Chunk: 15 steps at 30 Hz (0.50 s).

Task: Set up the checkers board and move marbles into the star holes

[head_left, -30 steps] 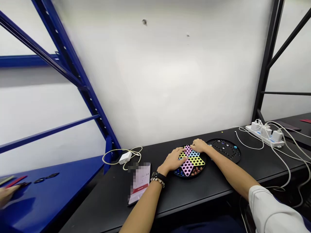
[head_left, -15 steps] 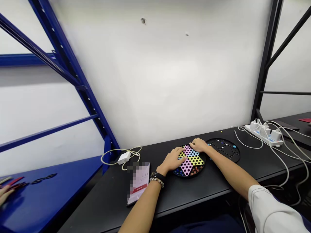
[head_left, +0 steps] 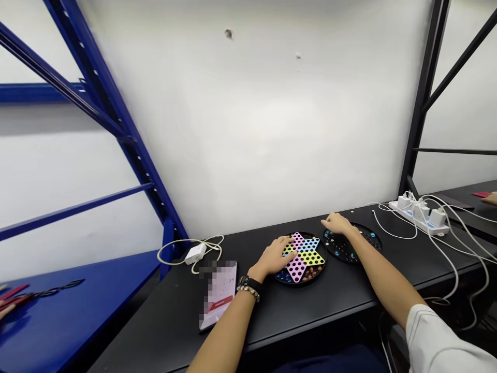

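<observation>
The left hand (head_left: 274,256) lies open, fingers stretched and thumb apart, on the left side of a colourful star-patterned peg board (head_left: 305,256), whose pink points run near to far. The right hand (head_left: 337,224), fingers curled, whether around anything I cannot tell, is off to the board's far right, over the far-left part of a round black tray (head_left: 341,245) dotted with marbles, so the left is nearer the star.

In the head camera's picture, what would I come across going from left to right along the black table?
Charger → phone → left hand → star board → dark board → power strip.
</observation>
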### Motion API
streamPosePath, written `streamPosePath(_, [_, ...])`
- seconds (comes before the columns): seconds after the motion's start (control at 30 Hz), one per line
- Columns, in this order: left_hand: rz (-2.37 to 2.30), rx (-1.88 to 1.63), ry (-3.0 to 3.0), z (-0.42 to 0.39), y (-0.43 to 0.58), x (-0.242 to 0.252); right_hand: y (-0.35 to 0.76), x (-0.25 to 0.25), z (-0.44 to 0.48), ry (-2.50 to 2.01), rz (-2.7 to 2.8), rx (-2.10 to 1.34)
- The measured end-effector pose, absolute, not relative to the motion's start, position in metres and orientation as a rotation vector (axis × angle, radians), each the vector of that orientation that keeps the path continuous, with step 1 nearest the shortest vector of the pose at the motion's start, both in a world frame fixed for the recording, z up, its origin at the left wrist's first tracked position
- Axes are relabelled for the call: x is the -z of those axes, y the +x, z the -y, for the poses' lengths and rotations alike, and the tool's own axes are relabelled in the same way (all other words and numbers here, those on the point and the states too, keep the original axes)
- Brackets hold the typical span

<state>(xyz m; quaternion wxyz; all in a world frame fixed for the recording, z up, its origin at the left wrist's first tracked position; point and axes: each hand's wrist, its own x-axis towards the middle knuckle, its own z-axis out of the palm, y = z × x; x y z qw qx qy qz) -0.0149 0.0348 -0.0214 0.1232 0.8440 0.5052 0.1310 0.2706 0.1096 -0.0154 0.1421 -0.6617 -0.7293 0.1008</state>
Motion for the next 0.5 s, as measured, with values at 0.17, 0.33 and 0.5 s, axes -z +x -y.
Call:
streamPosePath(0.17, [-1.477,-0.356,2.458,-0.035,-0.016,0.021,0.276,0.019,-0.106,-1.958,2.111,-0.303])
streamPosePath(0.33, [-1.473,-0.35,2.455,-0.036,-0.015,0.021,0.269,0.017,-0.107,-1.881,2.1,-0.299])
streamPosePath(0.5, [-1.467,-0.355,2.466,-0.035,-0.015,0.02,0.255,0.02,-0.106,-1.601,2.204,-0.391])
